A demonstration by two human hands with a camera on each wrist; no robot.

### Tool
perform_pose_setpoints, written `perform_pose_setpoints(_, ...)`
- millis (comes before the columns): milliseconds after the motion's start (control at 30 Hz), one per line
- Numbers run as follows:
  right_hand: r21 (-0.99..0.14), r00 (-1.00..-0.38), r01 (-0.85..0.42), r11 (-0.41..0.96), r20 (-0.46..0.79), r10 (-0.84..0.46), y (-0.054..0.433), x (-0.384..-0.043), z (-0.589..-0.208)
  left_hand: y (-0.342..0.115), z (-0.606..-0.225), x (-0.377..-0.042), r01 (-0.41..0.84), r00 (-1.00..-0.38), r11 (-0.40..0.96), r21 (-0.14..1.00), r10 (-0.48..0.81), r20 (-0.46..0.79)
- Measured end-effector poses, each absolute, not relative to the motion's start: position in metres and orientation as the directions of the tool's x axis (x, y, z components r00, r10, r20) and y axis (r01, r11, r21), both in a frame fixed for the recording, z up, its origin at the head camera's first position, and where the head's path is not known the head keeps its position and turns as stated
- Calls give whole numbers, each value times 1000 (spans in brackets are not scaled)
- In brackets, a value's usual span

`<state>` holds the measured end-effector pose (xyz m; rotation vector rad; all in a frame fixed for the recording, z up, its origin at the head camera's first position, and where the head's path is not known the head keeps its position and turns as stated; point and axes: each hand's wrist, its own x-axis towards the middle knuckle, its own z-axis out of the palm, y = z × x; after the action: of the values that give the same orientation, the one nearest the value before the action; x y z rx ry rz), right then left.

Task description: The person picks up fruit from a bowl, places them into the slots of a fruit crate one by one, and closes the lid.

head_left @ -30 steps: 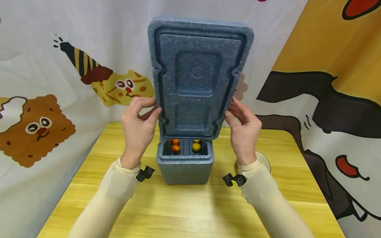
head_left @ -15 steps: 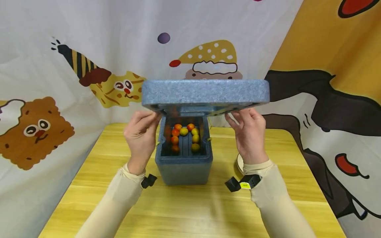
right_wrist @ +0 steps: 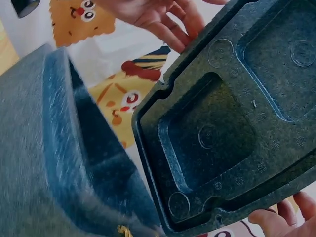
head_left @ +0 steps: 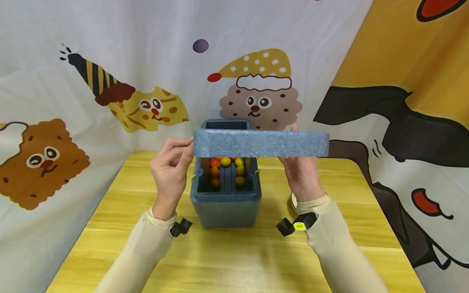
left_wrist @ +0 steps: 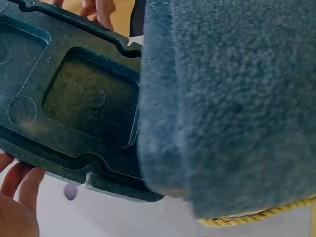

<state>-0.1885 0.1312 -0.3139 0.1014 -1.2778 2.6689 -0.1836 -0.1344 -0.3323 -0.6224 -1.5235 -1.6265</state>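
Note:
A blue-grey foam lid [head_left: 260, 143] is held up over a matching cooler box [head_left: 225, 213], near level, its front edge facing me. My left hand [head_left: 170, 173] pinches its left side with fingers and thumb. My right hand [head_left: 303, 175] grips the right side, a fingertip showing above it. Both wrist views show the recessed underside of the lid [left_wrist: 94, 98], apart from the box wall [right_wrist: 29, 148]. Inside the box lie small orange-red fruits [head_left: 214, 172] on the left and yellow fruits [head_left: 239, 181] on the right; the lid hides those farther back.
On the wooden table [head_left: 227, 260], a pale round dish [head_left: 294, 201] sits partly hidden behind my right wrist. Yellow rope [left_wrist: 256, 212] hangs on the box's side. A cartoon-printed cloth [head_left: 146, 61] rises behind the table.
The lid has tipped from steeply raised, underside facing me, to near level. Over the last half second it has come lower and slightly right; the box's far rim now shows behind it.

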Motion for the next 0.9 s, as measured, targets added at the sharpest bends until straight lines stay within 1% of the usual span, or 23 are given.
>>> perform_pose_setpoints(100,-784,-976,-212,-583,195,93,131,-189,-317,-136,-336,-185,808,-572,17,590,-225,789)
perform_pose_setpoints(233,-816,-967,-247,-522,244,77,133,-186,-319,-142,-340,-186,778,-616,-15,628,-215,758)
perform_pose_setpoints(367,-849,-961,-274,-452,254,105,132,-186,-321,-144,-343,-188,704,-707,-111,702,-199,678)
perform_pose_setpoints(467,-845,-949,-315,-433,295,113,129,-189,-325,-144,-346,-189,614,-788,-180,768,-185,587)
perform_pose_setpoints(533,-850,-944,-331,-411,305,128,127,-193,-330,-144,-349,-190,536,-843,-186,823,-172,510)
perform_pose_setpoints(633,-869,-948,-317,-381,284,141,124,-201,-339,-145,-353,-193,417,-905,-124,900,-151,399)
perform_pose_setpoints(700,-886,-956,-290,-361,256,141,122,-206,-345,-147,-355,-195,343,-932,-47,938,-137,334)
perform_pose_setpoints(800,-911,-973,-228,-342,196,125,117,-213,-354,-151,-357,-201,258,-957,63,964,-119,264)
perform_pose_setpoints(900,-927,-983,-174,-332,142,118,112,-217,-362,-155,-358,-207,203,-973,127,971,-89,215)
